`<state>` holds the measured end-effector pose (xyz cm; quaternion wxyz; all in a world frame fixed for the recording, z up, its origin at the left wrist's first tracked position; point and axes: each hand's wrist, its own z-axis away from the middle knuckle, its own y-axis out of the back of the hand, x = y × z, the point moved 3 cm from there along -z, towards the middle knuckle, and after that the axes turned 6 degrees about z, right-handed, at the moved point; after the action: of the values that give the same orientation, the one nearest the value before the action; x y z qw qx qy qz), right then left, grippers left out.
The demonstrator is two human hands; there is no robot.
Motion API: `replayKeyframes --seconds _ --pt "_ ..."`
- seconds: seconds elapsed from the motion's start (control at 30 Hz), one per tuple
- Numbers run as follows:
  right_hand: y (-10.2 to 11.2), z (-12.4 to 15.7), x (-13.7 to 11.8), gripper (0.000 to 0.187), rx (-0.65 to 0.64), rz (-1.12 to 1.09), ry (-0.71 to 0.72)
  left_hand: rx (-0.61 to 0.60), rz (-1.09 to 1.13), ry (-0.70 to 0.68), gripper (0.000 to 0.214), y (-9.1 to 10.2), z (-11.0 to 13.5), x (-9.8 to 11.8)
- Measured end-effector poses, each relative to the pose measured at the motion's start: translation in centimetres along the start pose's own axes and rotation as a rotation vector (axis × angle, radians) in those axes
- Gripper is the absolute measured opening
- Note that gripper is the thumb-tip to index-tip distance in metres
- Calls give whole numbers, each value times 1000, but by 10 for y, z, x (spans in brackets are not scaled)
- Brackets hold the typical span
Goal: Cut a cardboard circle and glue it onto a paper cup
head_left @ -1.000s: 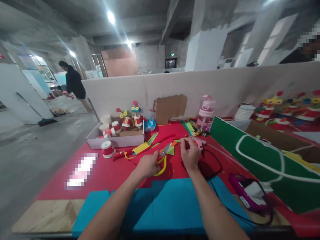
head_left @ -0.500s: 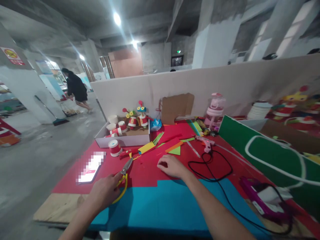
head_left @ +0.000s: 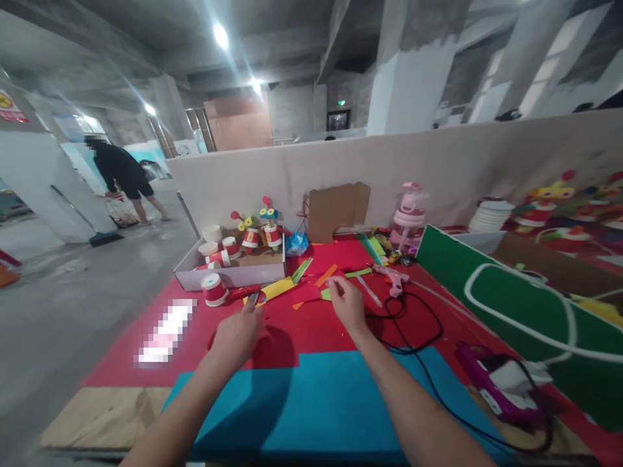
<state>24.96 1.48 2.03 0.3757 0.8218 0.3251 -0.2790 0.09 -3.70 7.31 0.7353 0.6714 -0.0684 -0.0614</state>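
My left hand [head_left: 237,334] is closed around scissors [head_left: 254,298]. Only part of the blades shows beyond my fingers; the handles are hidden. Just past them lie a folded yellow paper piece [head_left: 278,289] and a red-and-white paper cup [head_left: 214,290]. My right hand [head_left: 348,303] has its thumb and fingers curled together over the paper scraps. Whether anything is pinched there I cannot make out. Beside its fingertips are an orange paper strip [head_left: 326,275], a red paper piece [head_left: 307,293] and a bit of green paper [head_left: 326,295].
A white box [head_left: 233,277] holds paper cups and two cup figures. Right of my hands lie a pink glue gun [head_left: 397,280] with a black cord, a purple power strip [head_left: 501,389] and a green board [head_left: 452,266]. Blue sheets [head_left: 335,408] cover the front edge. A person [head_left: 121,170] stands far left.
My left hand has moved forward with the scissors, toward the yellow paper. My right hand has lifted and gone forward to the scraps, where an orange strip has shifted. The view has turned slightly right.
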Motion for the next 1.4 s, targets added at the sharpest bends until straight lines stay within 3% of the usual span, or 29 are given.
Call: replayKeyframes --seconds 0.07,0.13,0.27,0.4,0.5,0.73,0.83,1.0,1.1,1.23,1.33,1.4 --pt "4 -1 3 30 31 -17 -35 33 103 -183 29 6 -20 31" --pt "4 -1 4 30 18 -37 -48 66 173 -282 27 1 -44 56" --pt "-3 2 6 28 -31 -89 -64 121 143 -214 40 -27 -85 73" --pt "-6 2 10 29 -41 -141 -99 167 134 -202 37 -43 -97 65" --pt "-8 1 15 33 -47 -188 -138 180 152 -210 28 -44 -98 57" --pt "-16 2 18 40 -86 -389 -271 335 221 -256 35 -45 -99 46" --pt "-12 1 18 38 -13 -420 -288 299 177 -274 30 -50 -100 46" --pt "6 -5 20 31 231 -550 -317 319 138 -287 22 -51 -102 47" --pt "11 -8 22 28 292 -619 -357 323 168 -271 23 -52 -103 45" --pt "11 -10 25 29 303 -640 -388 321 233 -261 25 -53 -105 41" --pt "9 -10 28 31 280 -651 -402 401 327 -244 25 -50 -106 36" --pt "4 -10 29 31 199 -654 -432 480 422 -244 24 -48 -107 32"
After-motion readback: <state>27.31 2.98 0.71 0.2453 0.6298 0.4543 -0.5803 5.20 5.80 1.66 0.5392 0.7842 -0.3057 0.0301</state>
